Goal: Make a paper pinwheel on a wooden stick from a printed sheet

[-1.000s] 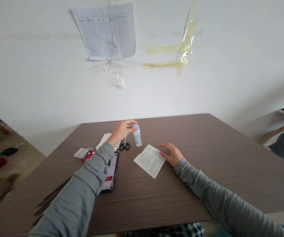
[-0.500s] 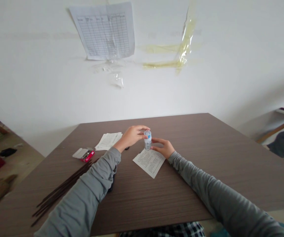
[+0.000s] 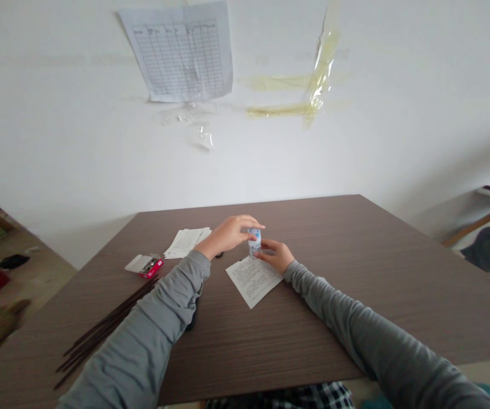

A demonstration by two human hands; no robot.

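A small white-and-blue bottle (image 3: 253,246) with a clear top stands upright at the far edge of a printed sheet of paper (image 3: 252,284). My left hand (image 3: 231,233) closes around its upper part from the left, fingers over the top and thumb at the near side. From the right, my right hand (image 3: 279,257) grips the lower part between thumb and fingers, its palm side hidden. The print on the bottle is too small to read.
Left of my hands lie a stack of printed papers (image 3: 185,243), an open red-and-white box (image 3: 146,265) with small items inside, and several thin dark sticks (image 3: 108,326). A dark object (image 3: 192,318) is partly behind my left sleeve. A wall rises behind the table (image 3: 356,272).
My left hand has slid slightly right over the bottle's top. My right hand has shifted a little left, and the sheet beneath has turned and moved left.
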